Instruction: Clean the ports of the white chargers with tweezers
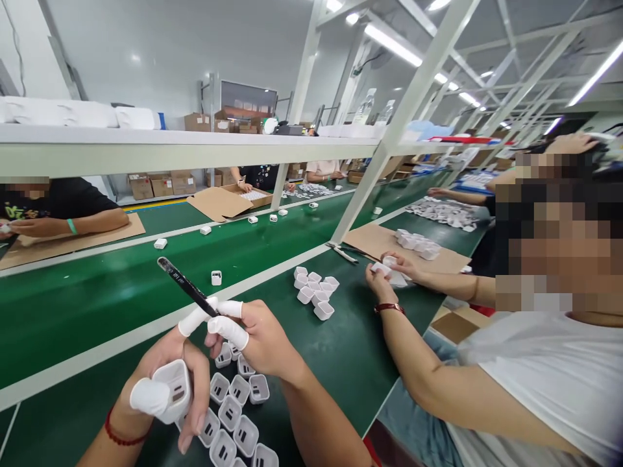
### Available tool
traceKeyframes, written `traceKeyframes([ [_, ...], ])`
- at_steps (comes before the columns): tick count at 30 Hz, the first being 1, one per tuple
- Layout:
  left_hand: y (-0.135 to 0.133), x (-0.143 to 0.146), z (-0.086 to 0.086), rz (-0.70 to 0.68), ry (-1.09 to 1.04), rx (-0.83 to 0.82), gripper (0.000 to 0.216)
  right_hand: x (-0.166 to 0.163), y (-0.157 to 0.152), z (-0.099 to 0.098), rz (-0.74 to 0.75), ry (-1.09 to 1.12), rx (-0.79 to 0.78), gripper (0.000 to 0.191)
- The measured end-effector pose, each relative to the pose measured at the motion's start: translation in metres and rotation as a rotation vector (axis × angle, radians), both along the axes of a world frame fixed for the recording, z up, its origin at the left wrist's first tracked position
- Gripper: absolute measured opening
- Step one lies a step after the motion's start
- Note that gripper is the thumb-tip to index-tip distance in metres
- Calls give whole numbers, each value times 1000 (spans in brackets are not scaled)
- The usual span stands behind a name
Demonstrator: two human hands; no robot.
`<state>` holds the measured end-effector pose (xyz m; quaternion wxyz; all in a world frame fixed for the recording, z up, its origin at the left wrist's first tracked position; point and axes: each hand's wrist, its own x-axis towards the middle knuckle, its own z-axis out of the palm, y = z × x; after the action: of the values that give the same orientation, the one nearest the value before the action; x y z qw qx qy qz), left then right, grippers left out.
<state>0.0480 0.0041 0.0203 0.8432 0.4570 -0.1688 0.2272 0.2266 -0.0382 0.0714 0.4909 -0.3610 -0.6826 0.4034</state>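
My left hand (197,379) is closed around a small white plastic housing (178,383) with slots in its inner face. A white finger cot covers the thumb pressed on it. In my right hand (263,337), black tweezers (187,285) are pinched between fingers in white cots, with one end pointing up and left. The fingertips of both hands meet at the tweezers' lower end, and the tips are hidden. Below my hands, several similar white housings (230,412) stand open side up on the green table, dark slots showing inside.
A green conveyor belt (121,285) carries spaced white housings beyond a pale rail. To the right, a cluster of white housings (316,288) and pliers (344,253) lie near a co-worker's hands (382,282). A shelf (195,152) crosses above the belt. Other people sit opposite.
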Motion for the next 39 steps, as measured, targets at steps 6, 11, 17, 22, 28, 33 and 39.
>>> traceKeyframes([
  [6, -3, 0, 7, -7, -8, -58, 89, -2, 0, 1, -62, -7, 72, 29],
  [11, -3, 4, 13, 83, -21, -49, 95, -1, 5, -5, -262, -103, 150, 25],
  [17, 4, 8, 8, 152, -31, -25, 75, -1, 5, -15, -201, -45, 102, 21],
  [22, 4, 10, 9, 155, -49, -16, 69, 0, 3, -13, -202, -82, 98, 22],
  [28, 2, 11, 9, 192, -38, -31, 77, 3, 7, -8, -241, -205, 95, 21],
  [33, 3, 10, 7, 174, -33, -45, 89, 4, 8, -7, -209, -213, 83, 30],
  [39, 4, 8, 10, 195, -5, -47, 85, 3, 9, -9, -198, -170, 119, 25],
])
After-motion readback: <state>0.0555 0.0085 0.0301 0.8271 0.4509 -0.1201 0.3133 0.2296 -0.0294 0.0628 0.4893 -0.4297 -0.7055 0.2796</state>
